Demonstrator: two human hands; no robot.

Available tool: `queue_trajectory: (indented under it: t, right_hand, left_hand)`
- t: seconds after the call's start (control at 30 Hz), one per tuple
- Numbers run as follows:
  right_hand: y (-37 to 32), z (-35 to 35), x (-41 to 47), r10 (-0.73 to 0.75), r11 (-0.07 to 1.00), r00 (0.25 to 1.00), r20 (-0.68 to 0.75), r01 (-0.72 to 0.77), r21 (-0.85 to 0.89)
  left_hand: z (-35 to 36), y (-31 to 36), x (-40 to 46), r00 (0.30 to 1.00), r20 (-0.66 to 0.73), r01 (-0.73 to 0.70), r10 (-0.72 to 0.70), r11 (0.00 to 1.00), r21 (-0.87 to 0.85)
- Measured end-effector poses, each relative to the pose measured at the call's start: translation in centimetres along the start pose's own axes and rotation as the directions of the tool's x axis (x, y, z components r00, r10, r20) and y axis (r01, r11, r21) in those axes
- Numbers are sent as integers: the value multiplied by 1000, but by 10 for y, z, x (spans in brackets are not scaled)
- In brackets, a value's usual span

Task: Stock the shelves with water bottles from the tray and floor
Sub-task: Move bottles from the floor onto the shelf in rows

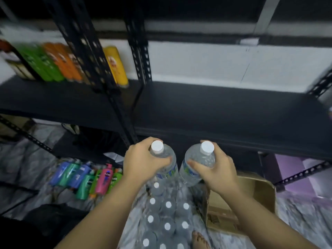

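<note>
My left hand (142, 162) grips a clear water bottle (164, 159) with a white cap by its shoulder. A second white-capped water bottle (197, 162) is held the same way in my right hand (217, 168). Both bottles are upright, side by side, lifted above several more bottles (168, 214) standing in rows on the floor below. They hang just in front of the edge of a dark bare shelf (224, 112), slightly below its level.
Black perforated uprights (115, 97) stand left of the bare shelf. Green, orange and yellow bottles (59, 63) fill the left shelf. Coloured shampoo bottles (86, 178) lie on the floor at left. An open cardboard box (251, 200) sits at right. A bare foot (199, 239) shows below.
</note>
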State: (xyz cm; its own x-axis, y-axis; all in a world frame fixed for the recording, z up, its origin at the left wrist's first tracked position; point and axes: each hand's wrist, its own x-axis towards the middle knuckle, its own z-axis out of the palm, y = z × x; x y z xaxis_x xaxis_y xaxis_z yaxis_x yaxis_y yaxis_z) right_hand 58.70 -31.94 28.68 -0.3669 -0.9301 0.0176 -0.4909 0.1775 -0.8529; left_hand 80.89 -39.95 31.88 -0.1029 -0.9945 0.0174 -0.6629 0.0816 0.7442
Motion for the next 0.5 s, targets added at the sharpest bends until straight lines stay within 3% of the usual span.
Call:
queue_trajectory:
  t: [0.5]
  right_hand:
    - [-280,-143,-3,-315,949,940,-134,317,-6]
  left_hand:
    - [-246,219,-2,936,-74,-342,345,938,56]
